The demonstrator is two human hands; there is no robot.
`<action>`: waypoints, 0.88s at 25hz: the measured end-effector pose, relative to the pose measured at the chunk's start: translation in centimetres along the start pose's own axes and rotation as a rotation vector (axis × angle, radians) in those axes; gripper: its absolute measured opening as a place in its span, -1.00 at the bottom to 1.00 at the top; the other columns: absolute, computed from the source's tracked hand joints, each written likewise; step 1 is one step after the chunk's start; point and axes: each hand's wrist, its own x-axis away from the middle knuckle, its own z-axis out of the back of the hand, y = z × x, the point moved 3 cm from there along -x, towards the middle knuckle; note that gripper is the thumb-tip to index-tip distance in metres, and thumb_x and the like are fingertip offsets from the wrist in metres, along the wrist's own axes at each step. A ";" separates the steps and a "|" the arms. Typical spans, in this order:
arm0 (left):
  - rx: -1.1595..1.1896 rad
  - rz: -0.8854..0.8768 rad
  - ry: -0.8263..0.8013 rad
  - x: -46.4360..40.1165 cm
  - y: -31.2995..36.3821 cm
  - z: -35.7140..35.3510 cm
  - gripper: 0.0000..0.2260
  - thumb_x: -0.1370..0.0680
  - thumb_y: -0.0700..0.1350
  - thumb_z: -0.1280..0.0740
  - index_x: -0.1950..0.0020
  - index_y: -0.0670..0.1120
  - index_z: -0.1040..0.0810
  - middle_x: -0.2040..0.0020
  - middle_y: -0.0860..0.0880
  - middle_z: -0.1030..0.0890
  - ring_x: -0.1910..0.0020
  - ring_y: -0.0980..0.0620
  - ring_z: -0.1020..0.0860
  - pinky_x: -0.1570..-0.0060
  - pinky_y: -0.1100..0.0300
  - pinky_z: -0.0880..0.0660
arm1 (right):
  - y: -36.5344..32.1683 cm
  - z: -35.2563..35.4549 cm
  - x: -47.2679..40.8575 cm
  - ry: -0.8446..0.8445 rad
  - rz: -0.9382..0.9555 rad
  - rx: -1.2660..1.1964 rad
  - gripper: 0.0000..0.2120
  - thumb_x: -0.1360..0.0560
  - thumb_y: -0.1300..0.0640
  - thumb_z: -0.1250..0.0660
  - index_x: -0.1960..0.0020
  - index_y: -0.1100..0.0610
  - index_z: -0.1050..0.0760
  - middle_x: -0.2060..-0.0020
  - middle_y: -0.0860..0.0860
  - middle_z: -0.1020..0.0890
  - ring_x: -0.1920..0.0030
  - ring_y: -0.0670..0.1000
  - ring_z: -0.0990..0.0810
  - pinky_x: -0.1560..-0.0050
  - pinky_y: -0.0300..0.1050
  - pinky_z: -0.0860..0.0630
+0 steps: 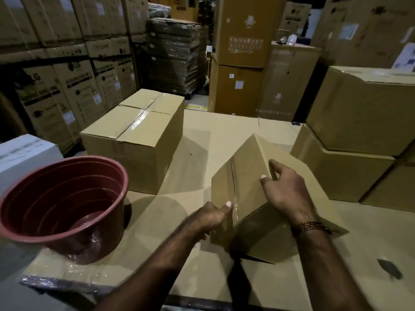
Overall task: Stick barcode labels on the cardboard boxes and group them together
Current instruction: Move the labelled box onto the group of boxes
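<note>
1. Head view, lower centre of the frame: a small cardboard box [247,189] is tilted on one edge above a cardboard-covered work surface [202,135], its taped seam facing the camera.
2. Left hand [213,217] grips the box's lower left corner, thumb pressed on the front face and fingers curled behind.
3. Right hand [285,189] holds the box's right side, thumb and fingers spread and bent over the edge; a beaded bracelet [310,226] circles the wrist.
4. Left of centre: two taped cardboard boxes [134,135] stand end to end, touching, on the surface.
5. Lower left: a maroon plastic tub [65,203] lies tipped, mouth toward the camera.
6. Right edge: stacked large cartons [359,131].
7. Upper left: rows of printed appliance cartons [67,86].
8. No barcode label is discernible on the held box.
</note>
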 end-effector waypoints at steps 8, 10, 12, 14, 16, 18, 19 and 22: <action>0.190 -0.145 0.629 -1.2 3.9 4.4 -0.43 -0.49 0.37 -0.43 -0.42 0.15 -0.53 -0.42 -0.06 -0.48 -0.43 -0.18 -0.42 -0.37 -0.35 -0.45 | 1.8 2.0 -5.3 -0.158 0.136 -0.176 -0.46 -0.78 0.03 -0.16 -0.72 -0.18 -0.14 -0.65 -0.05 -0.33 -0.60 0.17 -0.33 -0.57 0.17 -0.32; 0.121 -0.255 0.719 -0.7 5.1 5.5 -0.54 -0.57 0.22 -0.46 -0.42 0.10 -0.57 -0.44 -0.08 -0.47 -0.47 -0.15 -0.36 -0.36 -0.17 -0.45 | 3.4 0.8 -6.6 -0.240 0.189 -0.207 -0.46 -0.78 0.09 -0.18 -0.72 -0.13 -0.16 -0.67 -0.06 -0.29 -0.62 0.11 -0.32 -0.58 0.05 -0.29; 0.040 -0.340 0.721 -1.0 5.5 6.0 -0.55 -0.60 0.16 -0.45 -0.46 0.06 -0.56 -0.48 -0.07 -0.44 -0.49 -0.09 -0.33 -0.28 0.01 -0.44 | 4.5 -1.2 -7.9 -0.314 0.159 -0.162 -0.35 -0.71 -0.03 -0.33 -0.72 -0.10 -0.16 -0.68 -0.03 -0.28 -0.63 0.07 -0.31 -0.57 -0.01 -0.27; -0.013 -0.385 0.701 -2.2 5.8 6.3 -0.51 -0.61 0.16 -0.44 -0.51 0.06 -0.53 -0.53 -0.06 -0.39 -0.51 -0.05 -0.31 -0.26 0.09 -0.43 | 5.8 -2.9 -9.8 -0.368 0.136 -0.044 0.03 -0.46 -0.22 -0.58 -0.74 -0.12 -0.07 -0.69 0.03 -0.19 -0.65 0.13 -0.26 -0.57 0.10 -0.31; -0.078 -0.390 0.705 -3.6 6.3 6.9 -0.49 -0.62 0.17 -0.43 -0.55 0.08 -0.50 -0.57 -0.05 -0.35 -0.54 -0.05 -0.29 -0.32 0.04 -0.46 | 6.5 -4.0 -11.5 -0.399 0.113 0.031 0.29 -0.27 -0.24 -0.71 -0.75 -0.16 0.02 -0.70 0.08 -0.15 -0.66 0.19 -0.24 -0.56 0.17 -0.36; -0.143 -0.383 0.707 -5.2 7.2 8.1 -0.47 -0.62 0.17 -0.42 -0.56 0.07 -0.48 -0.60 -0.05 -0.34 -0.56 -0.06 -0.28 -0.40 -0.05 -0.46 | 6.6 -5.2 -13.1 -0.371 0.100 0.023 0.28 -0.28 -0.20 -0.72 -0.74 -0.20 0.05 -0.69 0.12 -0.16 -0.66 0.21 -0.25 -0.55 0.17 -0.37; -0.169 -0.377 0.689 -6.1 7.6 9.0 -0.46 -0.62 0.18 -0.42 -0.57 0.07 -0.47 -0.61 -0.05 -0.34 -0.57 -0.07 -0.28 -0.43 -0.10 -0.46 | 6.5 -6.0 -14.0 -0.351 0.108 0.009 0.25 -0.31 -0.19 -0.70 -0.74 -0.21 0.04 -0.69 0.13 -0.16 -0.65 0.22 -0.26 -0.54 0.16 -0.38; -0.238 -0.355 0.662 -8.3 8.7 12.1 -0.46 -0.62 0.18 -0.42 -0.56 0.05 -0.48 -0.62 -0.07 -0.34 -0.57 -0.10 -0.29 -0.44 -0.23 -0.47 | 5.4 -8.0 -16.5 -0.321 0.126 0.022 0.20 -0.36 -0.22 -0.67 -0.74 -0.24 0.06 -0.66 0.15 -0.18 -0.62 0.25 -0.31 -0.51 0.18 -0.42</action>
